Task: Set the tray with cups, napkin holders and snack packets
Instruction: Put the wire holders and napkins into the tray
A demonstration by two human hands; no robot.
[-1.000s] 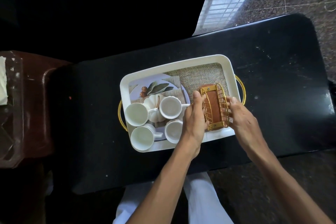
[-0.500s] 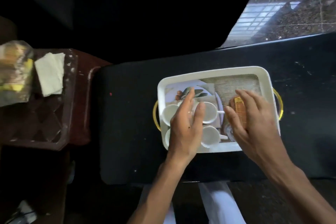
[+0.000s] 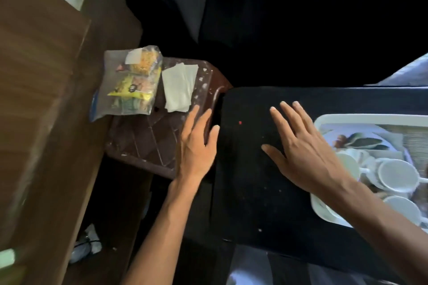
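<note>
The white tray [image 3: 347, 118] lies at the right edge of the view on a black table [image 3: 250, 169], with white cups [image 3: 397, 174] inside it. On a dark brown stool [image 3: 148, 143] to the left lie a clear bag of snack packets [image 3: 132, 83] and a folded white napkin [image 3: 178, 87]. My left hand [image 3: 196, 146] hovers flat over the stool's right edge, fingers apart, holding nothing. Over the table just left of the tray, my right hand [image 3: 303, 152] is spread and empty. The napkin holder is out of view.
A brown wooden surface [image 3: 39, 99] fills the left side. Crumpled paper or plastic [image 3: 85, 245] lies on the dark floor below the stool. White trousers [image 3: 245, 277] show at the bottom edge.
Both hands have left the napkin holder and the tray and swung left toward the stool. The view has turned left, so the tray now sits at the right edge.
</note>
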